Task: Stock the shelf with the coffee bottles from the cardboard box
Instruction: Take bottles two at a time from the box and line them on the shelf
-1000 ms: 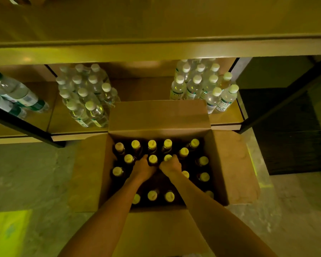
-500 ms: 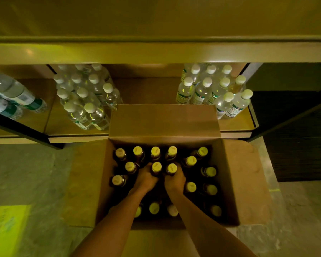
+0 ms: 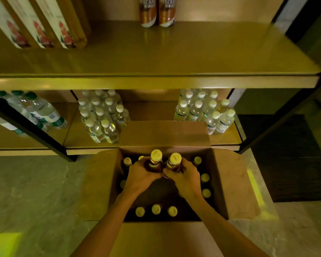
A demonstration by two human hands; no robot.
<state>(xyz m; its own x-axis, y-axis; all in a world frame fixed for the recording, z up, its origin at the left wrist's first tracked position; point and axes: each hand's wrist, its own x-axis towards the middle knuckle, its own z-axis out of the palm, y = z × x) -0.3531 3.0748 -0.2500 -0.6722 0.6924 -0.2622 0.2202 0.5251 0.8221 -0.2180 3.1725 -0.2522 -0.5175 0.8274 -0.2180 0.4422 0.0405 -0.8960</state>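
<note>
An open cardboard box (image 3: 235, 184) stands on the floor before the shelf, holding several dark coffee bottles with yellow caps (image 3: 156, 209). My left hand (image 3: 141, 176) grips one coffee bottle (image 3: 155, 160) and my right hand (image 3: 185, 178) grips another (image 3: 173, 162); both bottles are raised above the others, side by side and touching. On the upper shelf board (image 3: 156, 52) two coffee bottles (image 3: 157, 13) stand at the back.
Flat boxes (image 3: 41, 25) lean at the upper shelf's left. Clear water bottles with white caps stand in groups (image 3: 102, 115) (image 3: 206, 110) on the lower shelf, green-capped ones (image 3: 35, 110) further left. A black shelf post (image 3: 33, 130) crosses the left.
Both hands closed on a bottle each and lifted them up out of the box. My view tilted up, bringing the upper shelf into sight.
</note>
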